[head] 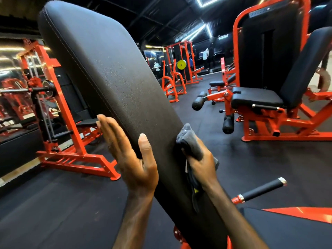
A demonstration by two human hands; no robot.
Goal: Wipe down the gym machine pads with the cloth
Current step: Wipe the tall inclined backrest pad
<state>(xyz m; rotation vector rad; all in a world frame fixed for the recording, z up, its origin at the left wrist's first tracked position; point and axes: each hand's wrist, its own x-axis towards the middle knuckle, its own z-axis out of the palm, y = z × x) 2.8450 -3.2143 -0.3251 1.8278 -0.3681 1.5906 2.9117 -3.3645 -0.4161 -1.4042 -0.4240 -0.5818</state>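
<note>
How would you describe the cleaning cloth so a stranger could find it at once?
Start at the big tilted black back pad filling the middle of the view. Follow its right edge down to the right hand; the cloth is bunched there, the only soft grey thing among black and orange.

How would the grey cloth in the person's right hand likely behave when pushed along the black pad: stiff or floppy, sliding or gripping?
Probably floppy: the grey fleecy cloth bunches in folds under the right hand. It likely weighs little, as one hand holds it. It may glide fairly easily over the long black textured pad.
</note>
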